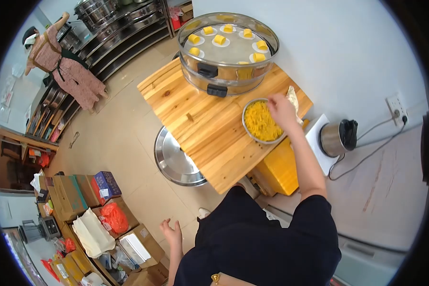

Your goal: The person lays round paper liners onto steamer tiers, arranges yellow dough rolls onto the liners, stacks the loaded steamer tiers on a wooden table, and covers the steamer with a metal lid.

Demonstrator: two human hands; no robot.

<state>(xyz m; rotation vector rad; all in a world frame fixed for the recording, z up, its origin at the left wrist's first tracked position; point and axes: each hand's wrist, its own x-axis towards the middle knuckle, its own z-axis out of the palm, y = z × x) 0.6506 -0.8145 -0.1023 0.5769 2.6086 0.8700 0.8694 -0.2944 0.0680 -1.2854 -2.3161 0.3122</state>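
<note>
My right hand (282, 112) is over the right side of a round metal bowl (244, 125) of yellow shreds (261, 123). Its fingers look drawn together, and whatever they may hold is hidden. A crumpled pale wrapper or cloth (293, 99) lies just beyond that hand. Low on the left, away from the table, my left hand (171, 232) hangs with its fingers apart and nothing in it. At the table's far end stands a stacked metal steamer (224, 71) with black handles. Several yellow rolls (219, 40) sit on white paper rounds in its top tier.
The wooden table (195, 128) has a large metal lid or pan (164, 157) below its left edge. To the right are a yellow crate (282, 167), a corded metal pot (332, 138) and a wall socket (395, 107). Boxes (69, 195) fill the lower left; another person (57, 62) stands by shelves.
</note>
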